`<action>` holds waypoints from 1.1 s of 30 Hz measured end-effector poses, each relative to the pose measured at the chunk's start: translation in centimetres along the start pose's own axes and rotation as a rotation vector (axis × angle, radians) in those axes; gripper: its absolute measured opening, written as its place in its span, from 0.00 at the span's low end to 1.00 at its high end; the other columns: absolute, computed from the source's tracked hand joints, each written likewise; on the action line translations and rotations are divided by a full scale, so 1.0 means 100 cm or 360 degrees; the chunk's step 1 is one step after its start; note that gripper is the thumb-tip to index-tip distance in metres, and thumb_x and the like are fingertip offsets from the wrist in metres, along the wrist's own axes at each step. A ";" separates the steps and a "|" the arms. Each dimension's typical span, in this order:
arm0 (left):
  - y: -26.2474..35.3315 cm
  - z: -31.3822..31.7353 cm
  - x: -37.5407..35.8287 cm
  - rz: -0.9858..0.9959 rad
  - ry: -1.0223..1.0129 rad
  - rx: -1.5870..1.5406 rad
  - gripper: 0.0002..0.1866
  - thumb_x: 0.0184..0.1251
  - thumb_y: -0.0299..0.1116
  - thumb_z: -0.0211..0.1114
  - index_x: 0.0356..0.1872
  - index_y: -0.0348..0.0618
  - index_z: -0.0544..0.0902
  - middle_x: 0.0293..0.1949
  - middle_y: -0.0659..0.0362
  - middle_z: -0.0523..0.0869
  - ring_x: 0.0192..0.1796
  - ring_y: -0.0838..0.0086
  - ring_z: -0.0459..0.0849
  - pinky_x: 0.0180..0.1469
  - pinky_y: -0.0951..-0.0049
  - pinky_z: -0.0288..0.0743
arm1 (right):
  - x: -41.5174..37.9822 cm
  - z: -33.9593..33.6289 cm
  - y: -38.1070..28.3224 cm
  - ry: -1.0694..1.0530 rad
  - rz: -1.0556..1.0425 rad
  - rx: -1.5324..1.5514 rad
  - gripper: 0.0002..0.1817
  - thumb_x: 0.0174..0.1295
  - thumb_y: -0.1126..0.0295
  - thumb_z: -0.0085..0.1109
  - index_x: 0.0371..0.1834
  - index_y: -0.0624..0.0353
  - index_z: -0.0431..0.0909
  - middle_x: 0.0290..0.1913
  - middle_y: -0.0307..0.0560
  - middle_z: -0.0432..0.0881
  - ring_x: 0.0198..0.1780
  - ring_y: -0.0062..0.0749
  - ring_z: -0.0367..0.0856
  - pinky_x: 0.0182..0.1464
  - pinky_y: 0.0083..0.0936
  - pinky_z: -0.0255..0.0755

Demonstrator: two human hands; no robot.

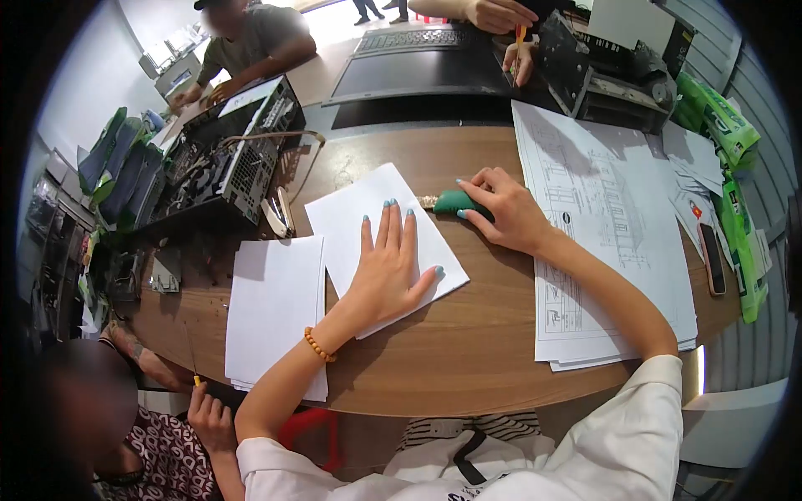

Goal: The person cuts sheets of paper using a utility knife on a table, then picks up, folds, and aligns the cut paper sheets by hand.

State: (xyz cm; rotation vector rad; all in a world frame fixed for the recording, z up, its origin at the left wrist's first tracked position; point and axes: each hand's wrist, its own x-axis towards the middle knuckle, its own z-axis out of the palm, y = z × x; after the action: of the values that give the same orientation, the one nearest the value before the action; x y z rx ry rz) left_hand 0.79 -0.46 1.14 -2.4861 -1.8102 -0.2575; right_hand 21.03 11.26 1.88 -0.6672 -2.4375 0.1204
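Note:
My left hand [386,280] lies flat, fingers stretched out, on a tilted stack of white paper [430,267]. A beaded bracelet [320,344] circles that wrist. My right hand [504,210] is closed around a rounded green object [459,201] with a speckled tan end at the stack's upper right edge. Its exact kind I cannot make out. A second stack of white sheets [271,313] lies to the left, close to the first. Beyond it sits what looks like a stapler [278,214].
An open computer case [225,159] stands at the left. Printed drawing sheets [585,275] lie under my right forearm. A phone [712,259] and green packets [742,242] are at the right. Across the table are a laptop [418,71] and another person's hands [514,42]. A person holding a screwdriver [197,377] sits lower left.

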 end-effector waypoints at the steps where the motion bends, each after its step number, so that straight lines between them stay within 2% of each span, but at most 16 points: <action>1: 0.000 0.001 -0.001 0.0023 0.0020 -0.0049 0.39 0.64 0.50 0.47 0.63 0.20 0.52 0.65 0.29 0.50 0.71 0.45 0.44 0.68 0.47 0.34 | -0.002 -0.002 0.001 0.0004 0.0000 0.0018 0.19 0.53 0.67 0.60 0.47 0.65 0.76 0.39 0.49 0.73 0.42 0.40 0.72 0.45 0.31 0.70; 4: 0.000 0.000 -0.003 0.0070 0.0054 -0.0147 0.39 0.64 0.49 0.49 0.62 0.20 0.52 0.65 0.28 0.50 0.71 0.44 0.44 0.68 0.47 0.34 | -0.004 -0.007 0.004 -0.0049 0.0018 0.0045 0.19 0.53 0.67 0.60 0.47 0.64 0.76 0.38 0.50 0.73 0.42 0.40 0.72 0.45 0.31 0.69; 6: -0.001 -0.003 -0.001 0.0021 0.0077 -0.0099 0.39 0.63 0.49 0.50 0.63 0.22 0.53 0.65 0.30 0.50 0.71 0.46 0.44 0.69 0.47 0.35 | 0.001 -0.008 0.004 0.0005 -0.0088 0.0052 0.19 0.53 0.67 0.60 0.46 0.64 0.76 0.38 0.49 0.73 0.41 0.41 0.71 0.44 0.31 0.69; 8: -0.004 0.003 0.000 -0.0019 0.0016 -0.0278 0.36 0.64 0.48 0.49 0.63 0.26 0.55 0.66 0.33 0.50 0.72 0.48 0.44 0.69 0.48 0.34 | 0.002 -0.012 0.004 -0.0102 -0.0029 0.0047 0.18 0.52 0.68 0.60 0.46 0.64 0.76 0.38 0.49 0.73 0.41 0.41 0.72 0.44 0.31 0.69; 9: -0.012 0.013 0.004 0.0029 0.0225 -0.0250 0.32 0.63 0.45 0.52 0.58 0.24 0.63 0.61 0.33 0.60 0.67 0.47 0.56 0.66 0.49 0.47 | 0.004 -0.013 0.004 -0.0098 -0.0072 0.0004 0.18 0.52 0.68 0.61 0.45 0.64 0.77 0.38 0.49 0.73 0.42 0.41 0.72 0.45 0.31 0.70; 10: -0.015 -0.002 0.013 0.0008 0.0257 -0.0223 0.32 0.63 0.45 0.52 0.58 0.24 0.63 0.61 0.33 0.60 0.67 0.47 0.56 0.66 0.49 0.47 | 0.006 -0.014 0.005 -0.0081 -0.0116 0.0000 0.18 0.52 0.68 0.61 0.45 0.64 0.77 0.38 0.49 0.73 0.42 0.41 0.72 0.45 0.31 0.70; 12: -0.021 -0.037 0.033 -0.0256 -0.0532 -0.0671 0.23 0.63 0.41 0.55 0.52 0.33 0.69 0.59 0.40 0.66 0.63 0.50 0.63 0.63 0.55 0.57 | 0.003 -0.014 0.001 -0.0176 -0.0023 -0.0019 0.18 0.53 0.68 0.61 0.45 0.64 0.76 0.38 0.49 0.73 0.43 0.40 0.72 0.45 0.31 0.70; 13: -0.020 -0.036 0.036 -0.0268 -0.0306 -0.0535 0.20 0.60 0.38 0.59 0.47 0.34 0.71 0.55 0.45 0.72 0.56 0.53 0.70 0.57 0.59 0.63 | 0.003 -0.013 0.000 -0.0184 -0.0008 -0.0030 0.18 0.53 0.67 0.60 0.45 0.65 0.76 0.38 0.49 0.73 0.43 0.40 0.72 0.45 0.31 0.71; 14: -0.020 -0.032 0.038 -0.0288 -0.0288 -0.0529 0.20 0.60 0.38 0.59 0.47 0.34 0.71 0.55 0.45 0.72 0.56 0.53 0.70 0.57 0.59 0.63 | 0.002 -0.014 -0.003 -0.0182 -0.0034 -0.0028 0.18 0.53 0.67 0.60 0.45 0.65 0.76 0.38 0.49 0.73 0.43 0.40 0.72 0.45 0.31 0.71; 16: -0.026 -0.012 0.040 -0.0272 0.0197 -0.0335 0.24 0.60 0.40 0.59 0.52 0.35 0.69 0.58 0.46 0.69 0.61 0.52 0.66 0.61 0.56 0.59 | 0.001 -0.016 -0.008 -0.0202 0.0067 0.0003 0.17 0.53 0.67 0.60 0.45 0.65 0.76 0.38 0.50 0.73 0.43 0.40 0.73 0.45 0.31 0.72; 17: -0.032 0.010 0.040 -0.0177 0.0405 -0.0104 0.31 0.63 0.46 0.55 0.61 0.35 0.63 0.64 0.46 0.63 0.67 0.52 0.58 0.67 0.53 0.50 | 0.000 -0.018 -0.010 -0.0218 0.0066 -0.0015 0.17 0.54 0.66 0.59 0.44 0.65 0.76 0.38 0.51 0.73 0.42 0.40 0.74 0.44 0.31 0.73; 18: -0.034 0.018 0.039 -0.0178 0.0409 -0.0091 0.31 0.63 0.46 0.55 0.61 0.35 0.63 0.64 0.46 0.63 0.67 0.52 0.58 0.67 0.53 0.50 | -0.002 -0.018 -0.011 -0.0207 0.0059 -0.0012 0.17 0.54 0.66 0.59 0.44 0.65 0.76 0.38 0.51 0.73 0.42 0.40 0.74 0.44 0.31 0.73; 20: -0.034 0.018 0.037 -0.0168 0.0247 -0.0073 0.35 0.66 0.51 0.47 0.67 0.37 0.54 0.68 0.46 0.55 0.72 0.54 0.48 0.70 0.51 0.40 | -0.005 -0.016 -0.012 -0.0179 0.0060 -0.0025 0.16 0.53 0.67 0.60 0.43 0.65 0.76 0.38 0.51 0.73 0.42 0.41 0.74 0.42 0.30 0.73; 21: -0.034 0.019 0.038 -0.0191 0.0141 -0.0034 0.35 0.67 0.51 0.42 0.68 0.38 0.52 0.69 0.47 0.52 0.72 0.56 0.47 0.70 0.52 0.38 | -0.004 -0.015 -0.012 -0.0172 0.0063 -0.0022 0.16 0.53 0.67 0.60 0.43 0.65 0.76 0.38 0.51 0.73 0.42 0.41 0.74 0.42 0.30 0.73; 27: -0.025 0.012 0.034 -0.0185 0.0233 -0.0099 0.33 0.65 0.48 0.43 0.66 0.36 0.58 0.68 0.46 0.56 0.72 0.57 0.50 0.69 0.51 0.39 | -0.008 -0.010 -0.013 -0.0055 0.0091 0.0072 0.14 0.52 0.70 0.60 0.40 0.66 0.75 0.38 0.52 0.72 0.38 0.43 0.76 0.40 0.31 0.73; 33: -0.023 0.010 0.035 -0.0195 0.0214 -0.0098 0.33 0.65 0.47 0.44 0.66 0.36 0.57 0.69 0.48 0.56 0.72 0.59 0.50 0.70 0.52 0.38 | -0.010 -0.014 -0.009 -0.0079 0.0121 0.0103 0.15 0.53 0.69 0.60 0.42 0.65 0.74 0.38 0.51 0.72 0.37 0.42 0.76 0.40 0.32 0.73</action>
State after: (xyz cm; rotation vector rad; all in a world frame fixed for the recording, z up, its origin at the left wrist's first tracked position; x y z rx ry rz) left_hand -0.28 3.73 0.60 -2.3354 -1.9290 -0.4815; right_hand 22.19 9.91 2.69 -0.7361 -2.4447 0.2478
